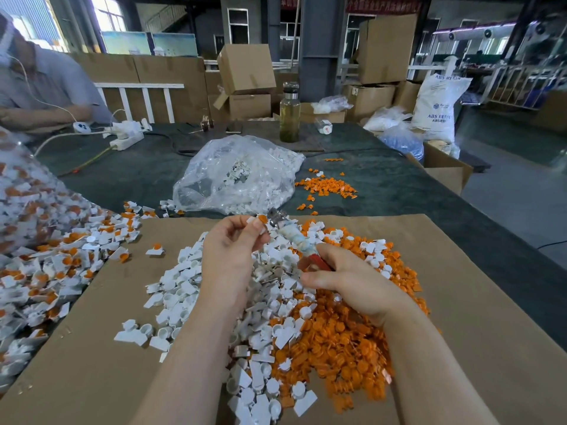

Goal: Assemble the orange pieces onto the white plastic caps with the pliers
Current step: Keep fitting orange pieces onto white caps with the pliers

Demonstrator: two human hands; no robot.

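The left grip [233,240] pinches a white cap [256,223] bearing an orange piece [262,218], while the right grip [343,282], just beside it, clasps the pliers [294,240] whose jaws meet that cap.

Glass bottle [289,118], power strip [126,139], cardboard boxes [246,69] and resin sack [437,108] beyond the table.

Pliers [294,240]: handles mostly hidden inside right hand [343,280]; whether the metal tip touches the cap [259,223] can't be told. Cap largely covered by left fingers [245,231]. Finished pile [46,256] cut by left edge, near part blurred. Second person [40,84] cut off at left. Sack [435,108] print partly unreadable.
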